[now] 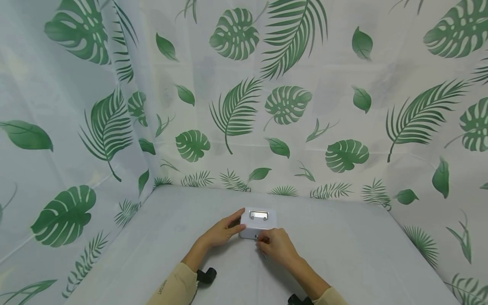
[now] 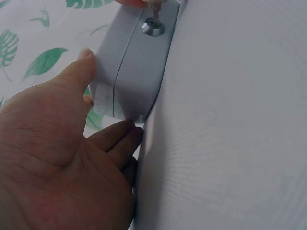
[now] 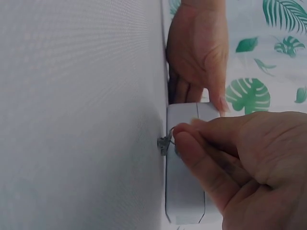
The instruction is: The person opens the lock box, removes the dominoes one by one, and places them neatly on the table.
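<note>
A small white cash box (image 1: 248,232) with a metal handle (image 1: 259,215) on its lid stands on the white-covered table. My left hand (image 1: 219,231) is at the box's left side, thumb at the lid edge and fingers against the side wall, none of them curled round it. At the front, my right hand (image 1: 280,247) pinches a key (image 2: 156,13) between thumb and index finger. Its tip sits at the round metal lock (image 2: 153,28). In the right wrist view, a thin ring and another small key (image 3: 164,144) hang below the pinching fingertips.
White cloth (image 1: 343,245) covers the table around the box. Leaf-printed curtains (image 1: 244,106) stand behind it and along both sides. Black wrist camera mounts (image 1: 207,276) sit by the sleeve cuffs.
</note>
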{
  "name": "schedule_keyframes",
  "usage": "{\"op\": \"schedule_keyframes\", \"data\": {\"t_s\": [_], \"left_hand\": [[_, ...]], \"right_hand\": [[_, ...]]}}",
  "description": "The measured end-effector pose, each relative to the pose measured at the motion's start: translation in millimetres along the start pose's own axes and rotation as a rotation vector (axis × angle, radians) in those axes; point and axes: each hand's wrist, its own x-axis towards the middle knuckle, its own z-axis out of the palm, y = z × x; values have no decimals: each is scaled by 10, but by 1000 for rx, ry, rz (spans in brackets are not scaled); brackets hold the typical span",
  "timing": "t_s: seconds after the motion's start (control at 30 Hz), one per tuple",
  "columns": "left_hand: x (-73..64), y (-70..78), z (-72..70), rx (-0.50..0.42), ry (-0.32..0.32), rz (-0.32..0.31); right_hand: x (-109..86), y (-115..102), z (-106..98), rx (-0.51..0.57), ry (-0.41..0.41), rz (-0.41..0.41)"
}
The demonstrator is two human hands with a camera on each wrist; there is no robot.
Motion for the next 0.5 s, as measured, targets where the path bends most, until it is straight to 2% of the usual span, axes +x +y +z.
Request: {"op": "schedule_keyframes", "data": {"t_s": [0.5], "left_hand": [[2,-2,-8,8,-6,3]], "right_hand": [[-1,31,11,-8,-25,3]]}}
